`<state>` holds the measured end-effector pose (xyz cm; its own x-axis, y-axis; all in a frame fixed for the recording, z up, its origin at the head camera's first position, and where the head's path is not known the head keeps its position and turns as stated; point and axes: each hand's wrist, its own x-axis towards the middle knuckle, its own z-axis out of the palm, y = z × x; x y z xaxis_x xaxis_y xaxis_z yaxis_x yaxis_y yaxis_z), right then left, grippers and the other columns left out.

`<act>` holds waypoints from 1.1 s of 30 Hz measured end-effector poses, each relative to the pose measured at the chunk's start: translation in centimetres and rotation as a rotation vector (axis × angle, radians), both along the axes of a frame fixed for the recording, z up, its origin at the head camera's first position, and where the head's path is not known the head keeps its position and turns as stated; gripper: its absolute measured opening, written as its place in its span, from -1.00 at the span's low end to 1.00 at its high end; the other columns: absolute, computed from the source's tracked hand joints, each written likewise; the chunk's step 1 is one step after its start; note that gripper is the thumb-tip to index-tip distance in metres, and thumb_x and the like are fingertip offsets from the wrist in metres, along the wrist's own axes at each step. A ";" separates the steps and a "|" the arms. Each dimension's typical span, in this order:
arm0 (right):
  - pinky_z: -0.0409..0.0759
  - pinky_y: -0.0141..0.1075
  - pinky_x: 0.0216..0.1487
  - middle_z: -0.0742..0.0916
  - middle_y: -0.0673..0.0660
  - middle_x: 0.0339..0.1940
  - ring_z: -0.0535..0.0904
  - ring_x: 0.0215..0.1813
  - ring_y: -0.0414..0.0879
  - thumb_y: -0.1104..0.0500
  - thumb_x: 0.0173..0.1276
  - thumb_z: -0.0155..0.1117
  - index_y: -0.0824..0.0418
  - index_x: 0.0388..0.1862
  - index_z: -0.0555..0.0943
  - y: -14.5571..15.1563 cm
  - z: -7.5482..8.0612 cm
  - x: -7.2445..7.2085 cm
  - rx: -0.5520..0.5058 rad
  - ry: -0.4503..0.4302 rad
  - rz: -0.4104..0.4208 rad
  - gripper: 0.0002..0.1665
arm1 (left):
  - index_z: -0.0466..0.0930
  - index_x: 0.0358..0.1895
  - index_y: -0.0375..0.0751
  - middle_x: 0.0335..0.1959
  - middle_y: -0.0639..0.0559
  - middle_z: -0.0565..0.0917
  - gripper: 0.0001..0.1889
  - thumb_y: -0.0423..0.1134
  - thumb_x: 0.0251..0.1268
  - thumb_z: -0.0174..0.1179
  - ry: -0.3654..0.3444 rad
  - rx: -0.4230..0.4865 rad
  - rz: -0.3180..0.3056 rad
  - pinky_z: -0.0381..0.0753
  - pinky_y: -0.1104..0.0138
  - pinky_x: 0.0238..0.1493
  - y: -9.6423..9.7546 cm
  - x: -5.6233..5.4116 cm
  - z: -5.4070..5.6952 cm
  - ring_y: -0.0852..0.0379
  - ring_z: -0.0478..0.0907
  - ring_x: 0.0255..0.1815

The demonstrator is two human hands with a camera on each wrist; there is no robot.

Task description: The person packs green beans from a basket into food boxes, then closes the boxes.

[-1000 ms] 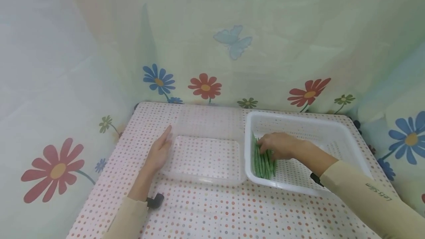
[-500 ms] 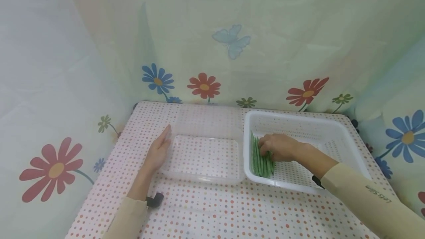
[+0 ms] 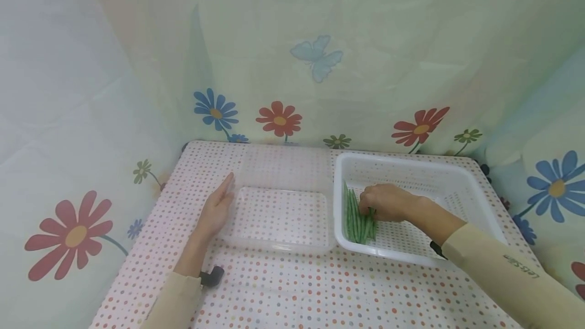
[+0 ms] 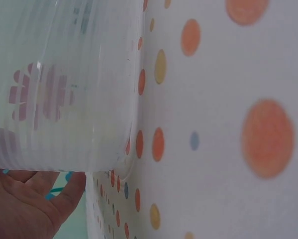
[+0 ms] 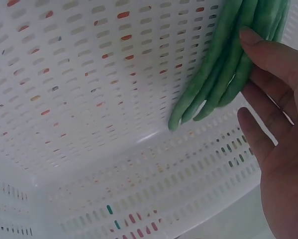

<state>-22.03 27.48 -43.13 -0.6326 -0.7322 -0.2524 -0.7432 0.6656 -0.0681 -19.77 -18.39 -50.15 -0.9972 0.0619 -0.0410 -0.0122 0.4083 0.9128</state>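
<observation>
White basket is holding beans, right hand pinching some; straight-fingered left hand is apparently steadying box beside basket.

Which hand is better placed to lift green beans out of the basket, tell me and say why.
Right, most likely: the right hand is inside the white perforated basket, pinching some green beans. The left hand is outside it, beside the clear plastic container.
</observation>
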 end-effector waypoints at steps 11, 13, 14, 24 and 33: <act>0.78 -0.27 -0.22 0.81 -0.15 -0.32 0.70 -0.28 -0.25 0.33 0.19 0.57 -0.03 -0.31 0.87 1.1 0.8 -0.1 -0.106 0.021 -0.010 -0.76 | -0.01 0.69 0.36 0.71 0.26 0.10 -0.42 -0.07 0.72 -0.20 -0.010 -0.016 0.024 -0.08 -0.02 0.75 0.0 0.0 0.1 0.10 -0.03 0.74; 0.80 -0.23 -0.19 0.83 -0.13 -0.29 0.74 -0.24 -0.22 0.33 0.20 0.57 0.00 -0.29 0.86 1.2 1.3 -0.1 -0.127 0.036 -0.016 -0.78 | 0.00 0.69 0.32 0.71 0.25 0.10 -0.41 -0.07 0.72 -0.20 -0.010 -0.019 0.026 -0.08 -0.02 0.75 0.0 0.0 0.1 0.10 -0.03 0.75; 0.79 -0.23 -0.20 0.83 -0.13 -0.30 0.73 -0.24 -0.23 0.33 0.20 0.58 0.01 -0.29 0.86 1.2 1.6 -0.1 -0.133 0.039 -0.021 -0.79 | 0.00 0.70 0.29 0.71 0.25 0.10 -0.41 -0.07 0.72 -0.20 -0.008 -0.020 0.025 -0.08 -0.02 0.75 0.0 0.0 0.1 0.10 -0.04 0.75; 0.77 -0.28 -0.21 0.79 -0.18 -0.30 0.69 -0.26 -0.28 0.30 0.14 0.63 -0.01 -0.24 0.86 0.6 4.9 -0.3 -0.244 0.100 -0.045 -0.75 | -0.01 0.70 0.30 0.71 0.23 0.09 -0.41 -0.08 0.73 -0.20 -0.005 -0.015 0.010 -0.10 -0.02 0.75 -0.1 0.0 0.2 0.09 -0.05 0.75; 0.79 -0.18 -0.13 0.83 -0.15 -0.22 0.75 -0.16 -0.21 0.28 0.13 0.64 -0.01 -0.22 0.87 -1.4 7.5 -0.4 -0.352 0.172 0.003 -0.74 | -0.01 0.69 0.33 0.72 0.22 0.08 -0.42 -0.08 0.73 -0.22 -0.009 -0.019 0.004 -0.11 -0.03 0.75 -0.1 -0.1 0.3 0.07 -0.07 0.75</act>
<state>-22.41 26.05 -35.65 -0.6414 -0.7572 0.1236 -0.7656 0.6215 -0.1660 -19.83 -18.50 -49.88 -0.9971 0.0566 -0.0513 -0.0223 0.4259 0.9045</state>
